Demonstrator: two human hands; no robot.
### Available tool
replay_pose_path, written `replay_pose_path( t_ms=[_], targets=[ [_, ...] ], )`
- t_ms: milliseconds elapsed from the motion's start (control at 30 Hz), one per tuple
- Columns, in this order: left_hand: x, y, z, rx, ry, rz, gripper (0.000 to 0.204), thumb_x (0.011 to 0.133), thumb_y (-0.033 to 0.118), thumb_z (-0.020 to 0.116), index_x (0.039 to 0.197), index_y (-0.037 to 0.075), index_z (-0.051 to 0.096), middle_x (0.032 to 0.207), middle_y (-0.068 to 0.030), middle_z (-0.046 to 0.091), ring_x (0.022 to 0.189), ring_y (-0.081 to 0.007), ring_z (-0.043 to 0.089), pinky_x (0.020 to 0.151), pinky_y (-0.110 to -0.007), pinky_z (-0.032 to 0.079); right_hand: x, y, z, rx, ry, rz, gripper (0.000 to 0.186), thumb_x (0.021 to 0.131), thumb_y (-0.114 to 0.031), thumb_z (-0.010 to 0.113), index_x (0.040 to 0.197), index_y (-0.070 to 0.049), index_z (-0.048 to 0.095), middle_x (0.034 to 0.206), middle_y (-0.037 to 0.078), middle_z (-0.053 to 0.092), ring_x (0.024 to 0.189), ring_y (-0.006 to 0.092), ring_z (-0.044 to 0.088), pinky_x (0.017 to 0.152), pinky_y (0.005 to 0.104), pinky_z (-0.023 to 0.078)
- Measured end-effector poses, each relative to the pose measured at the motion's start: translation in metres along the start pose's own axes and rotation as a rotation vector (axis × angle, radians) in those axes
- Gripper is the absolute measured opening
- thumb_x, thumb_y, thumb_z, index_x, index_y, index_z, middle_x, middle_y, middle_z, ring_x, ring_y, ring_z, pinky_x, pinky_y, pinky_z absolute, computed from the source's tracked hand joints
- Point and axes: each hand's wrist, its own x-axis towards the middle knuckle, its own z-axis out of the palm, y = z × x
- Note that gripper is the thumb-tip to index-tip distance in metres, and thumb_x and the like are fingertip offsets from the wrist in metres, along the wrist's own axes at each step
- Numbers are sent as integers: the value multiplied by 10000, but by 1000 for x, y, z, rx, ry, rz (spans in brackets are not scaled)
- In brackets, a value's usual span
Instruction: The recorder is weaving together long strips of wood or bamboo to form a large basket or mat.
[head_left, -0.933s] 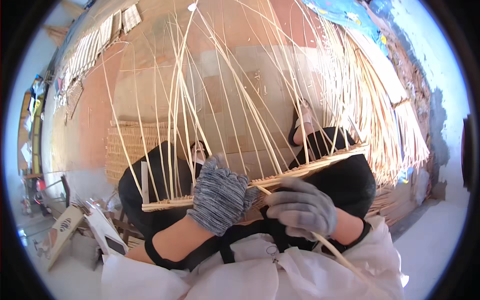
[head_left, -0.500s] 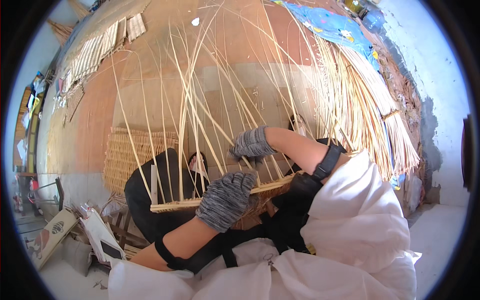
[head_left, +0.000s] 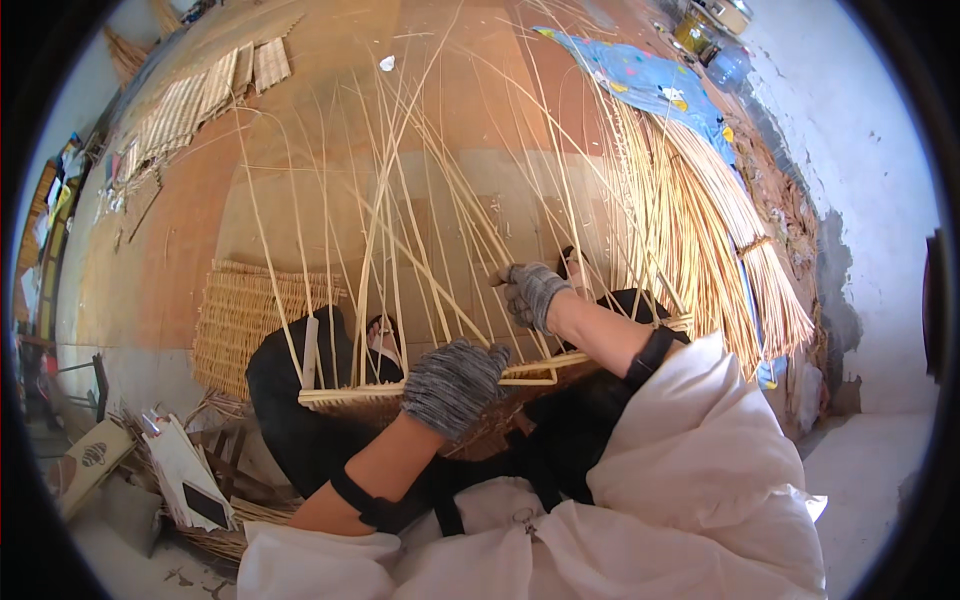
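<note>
A long woven wicker edge (head_left: 350, 397) lies across my lap, and tall pale wicker rods (head_left: 440, 240) stand up from it, fanning out and crossing. My left hand (head_left: 452, 388), in a grey knitted glove, is closed over the middle of this edge. To its right, a short bent rod (head_left: 532, 378) sticks out along the edge. My right hand (head_left: 532, 294), gloved likewise, is a little above the edge with its fingers curled around an upright rod. Its fingertips are partly hidden.
A finished-looking woven panel (head_left: 250, 325) lies on the floor beyond my left knee. Bundles of loose rods (head_left: 690, 220) lie at the right, partly under a blue cloth (head_left: 645, 75). Boards and scraps (head_left: 185, 470) are at the lower left. A pale wall (head_left: 850, 120) bounds the right side.
My right hand has moved right and away from my left hand. A bent rod end now shows beside my left hand, which stays on the woven edge. The view has shifted slightly.
</note>
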Motion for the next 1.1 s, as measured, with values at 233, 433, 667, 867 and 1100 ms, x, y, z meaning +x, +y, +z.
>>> replay_pose_path(
  t_ms=[233,433,667,867,1100],
  targets=[
    [-5,-3,11,35,102,33,226,767,157,502,961,51,550,777,-128,587,813,-278,583,677,-392,486,16,47,-12,112,116,-70,411,845,-324,467,1137,-35,469,728,129,541,622,260,540,552,347,454],
    [-5,-2,4,76,21,-2,220,766,146,497,961,59,551,800,-114,585,807,-267,582,684,-381,485,-19,-56,-59,105,476,-17,304,830,-246,491,1048,-35,520,862,196,576,816,272,582,682,336,500],
    [-1,-8,1,57,39,-20,197,769,141,495,945,65,542,758,-105,585,796,-247,585,660,-376,490,-12,49,-80,611,-80,9,317,868,-324,429,843,-35,555,581,83,520,515,212,502,449,349,399],
    [-15,-6,-10,103,65,4,213,754,170,547,945,78,568,702,-96,584,708,-215,587,573,-352,483,-130,5,-38,-1093,257,-232,350,852,-346,466,878,-5,539,812,233,578,809,376,566,694,432,447],
    [-39,-1,-5,107,132,155,279,758,134,520,1020,49,560,703,-71,568,690,-211,572,560,-335,484,-179,-25,6,-611,273,-619,433,811,-238,576,1151,7,465,928,191,604,881,336,588,746,354,473]
  ],
)
